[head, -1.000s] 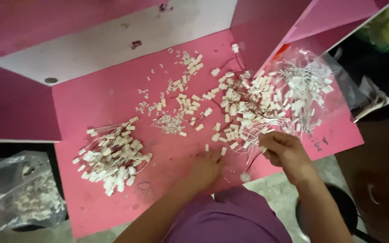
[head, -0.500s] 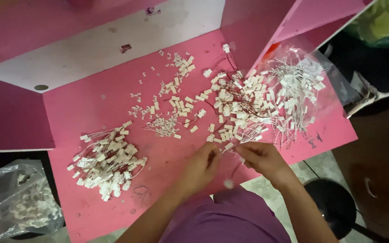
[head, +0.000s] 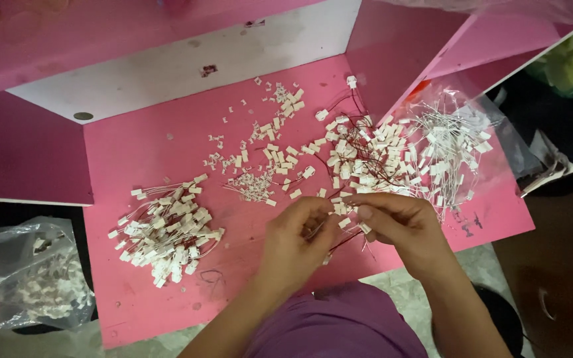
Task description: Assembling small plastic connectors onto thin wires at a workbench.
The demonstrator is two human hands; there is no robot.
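Work surface: a pink table [head: 154,152] is seen from above, walled by pink panels with a white back board [head: 187,63].
Right heap: a wide tangle of white connectors on dark red wires [head: 366,162] is spread across the table's right half, just beyond the hands.
Far right: a clear plastic bag [head: 452,149] of thin white-tipped wires is lying against the right panel.
Left heap: a tidier pile of wired connectors [head: 167,232] is set well apart from the hands, on the left.
Middle: loose small white housings [head: 266,149] are scattered between the two heaps.
Off the table: another clear bag of white parts [head: 28,278] is seen low at the left.
Left hand: the left hand [head: 296,242] is curled at the near edge, fingertips pinched shut on the wired connector.
Right hand: the right hand [head: 399,222] is closed likewise, thumb and forefinger pressed onto the same piece.
Held piece: a small wired connector [head: 345,215] is gripped between both hands over the table's near edge; its wires trail down towards the person, while the long axis of the housing cannot be told.
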